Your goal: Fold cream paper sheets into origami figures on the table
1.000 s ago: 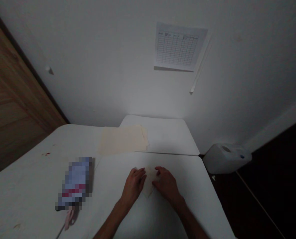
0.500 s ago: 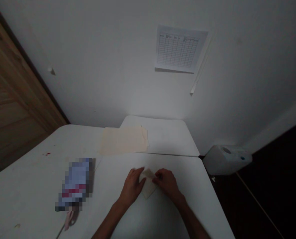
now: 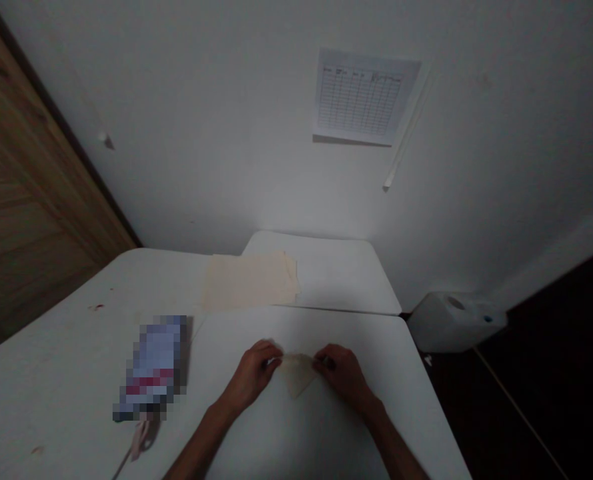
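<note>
A small pale beige piece of paper point(image 3: 297, 377) rests on the white table, its lower end narrowing to a point toward me. My left hand point(image 3: 254, 373) pinches its upper left corner between thumb and fingers. On the opposite side, my right hand point(image 3: 343, 373) pinches the upper right corner. The top edge between the two hands looks folded over. Both forearms reach in from the bottom of the view.
Larger beige sheets point(image 3: 250, 281) lie at the back of the white table point(image 3: 256, 440). A blurred-out blue and red item point(image 3: 151, 367) with a pink strap lies left. A printed chart point(image 3: 364, 99) hangs on the wall. Beyond the right edge stands a white plastic container point(image 3: 441, 327).
The small paper's upper point is folded down, leaving a triangular shape. My left hand has shifted left and now grips its corner; my right hand has moved slightly right and down.
</note>
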The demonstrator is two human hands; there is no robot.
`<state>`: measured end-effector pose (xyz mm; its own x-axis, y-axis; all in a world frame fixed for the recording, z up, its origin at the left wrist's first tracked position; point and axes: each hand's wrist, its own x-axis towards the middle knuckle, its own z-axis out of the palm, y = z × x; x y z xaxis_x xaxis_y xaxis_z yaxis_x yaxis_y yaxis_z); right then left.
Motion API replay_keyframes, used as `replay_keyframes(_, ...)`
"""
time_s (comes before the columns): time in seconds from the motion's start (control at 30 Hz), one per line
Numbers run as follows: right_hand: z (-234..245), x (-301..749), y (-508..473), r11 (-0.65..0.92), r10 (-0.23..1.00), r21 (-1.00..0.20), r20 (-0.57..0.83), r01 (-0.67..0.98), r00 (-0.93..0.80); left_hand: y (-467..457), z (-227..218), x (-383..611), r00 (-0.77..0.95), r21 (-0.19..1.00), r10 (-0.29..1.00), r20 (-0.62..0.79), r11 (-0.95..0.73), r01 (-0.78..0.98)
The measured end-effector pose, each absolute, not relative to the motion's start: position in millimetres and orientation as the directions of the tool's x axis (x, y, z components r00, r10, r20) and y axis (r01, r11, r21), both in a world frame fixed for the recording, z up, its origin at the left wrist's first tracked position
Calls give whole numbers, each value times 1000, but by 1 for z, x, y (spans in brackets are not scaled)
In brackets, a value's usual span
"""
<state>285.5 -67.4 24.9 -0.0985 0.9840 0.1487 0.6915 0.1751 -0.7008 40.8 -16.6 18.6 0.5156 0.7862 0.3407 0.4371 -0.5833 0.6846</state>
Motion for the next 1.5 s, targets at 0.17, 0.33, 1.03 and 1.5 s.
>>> replay_keyframes(0.17,20,290,-73,231,972,-699,196,677,-129,-17,20,37,545,652,753,369,-628,426)
replay_keyframes(0.33,20,291,-76,274,960,-677,237,684,-150,-18,22,36,582,531,710,396,-694,485)
replay_keyframes(1.03,13,298,-85,405,908,-506,324,762,-266,-26,26,38,643,337,674,363,-739,584)
replay_keyframes(1.5,5,299,-88,465,863,-358,386,810,-326,-58,20,52,732,347,563,385,-823,450)
